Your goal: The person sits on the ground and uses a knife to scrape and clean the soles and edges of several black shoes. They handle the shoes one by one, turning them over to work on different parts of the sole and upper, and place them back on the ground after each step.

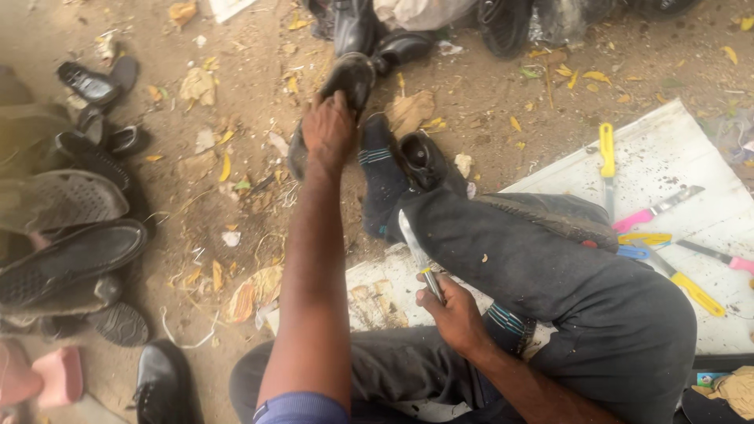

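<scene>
My left hand [329, 129] is stretched forward and grips a black shoe [345, 78] that lies on the dirt ground beyond my socked foot [379, 169]. My right hand [454, 312] rests near my crossed legs in dark trousers [534, 259] and holds a knife [418, 253] with a yellow handle, its blade pointing away from me. A second black shoe [420, 157] sits on my other foot, just right of the sock.
Several black shoes and soles [71, 251] are piled at the left. More black shoes [377, 31] stand at the top. A white board [667, 157] at the right carries knives with yellow [607, 153] and pink [652, 210] handles. Dry leaves and paper scraps litter the ground.
</scene>
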